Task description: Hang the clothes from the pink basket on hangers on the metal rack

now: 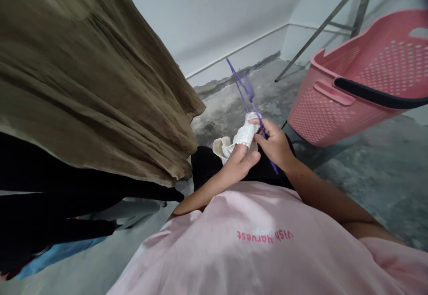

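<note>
A white lacy cloth piece [246, 133] is held over my lap, with a looser cream-white part [220, 147] hanging at its left. The fingers of my left hand [240, 160] are inside the cloth and hidden by it; the thumb shows outside. My right hand [272, 141] pinches the cloth's upper right edge. A thin purple hanger [240, 85], partly blurred, rises beyond the cloth, and its lower end passes by my right fingers and sticks out below them. Whether the right fingers also grip the hanger is unclear.
Brown fabric [110, 76] hangs at the left, with black garments [67, 192] below it. A pink perforated basket [324, 112] with a black handle [377, 93] stands at the right. Behind it are metal legs [317, 34] and a white wall. The floor [377, 165] is grey.
</note>
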Action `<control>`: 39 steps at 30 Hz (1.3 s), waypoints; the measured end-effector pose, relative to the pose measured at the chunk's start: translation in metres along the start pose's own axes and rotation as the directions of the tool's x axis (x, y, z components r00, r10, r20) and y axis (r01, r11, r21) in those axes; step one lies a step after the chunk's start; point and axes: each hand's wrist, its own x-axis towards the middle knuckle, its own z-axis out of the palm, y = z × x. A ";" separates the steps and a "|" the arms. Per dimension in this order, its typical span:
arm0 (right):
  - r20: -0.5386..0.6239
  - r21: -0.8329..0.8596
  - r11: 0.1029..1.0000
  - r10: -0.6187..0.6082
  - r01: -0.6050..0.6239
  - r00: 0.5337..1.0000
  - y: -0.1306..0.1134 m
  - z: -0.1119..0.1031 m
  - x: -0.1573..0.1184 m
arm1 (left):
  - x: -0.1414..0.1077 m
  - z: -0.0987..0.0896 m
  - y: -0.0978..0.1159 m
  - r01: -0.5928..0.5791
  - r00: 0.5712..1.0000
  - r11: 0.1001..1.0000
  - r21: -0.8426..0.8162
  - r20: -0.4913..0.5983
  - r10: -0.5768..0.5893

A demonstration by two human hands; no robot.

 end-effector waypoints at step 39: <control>-0.136 0.382 0.914 -0.091 0.137 0.986 -0.025 -0.031 -0.004 | 0.049 -0.081 -0.094 0.029 0.960 0.722 0.691 -0.220 0.171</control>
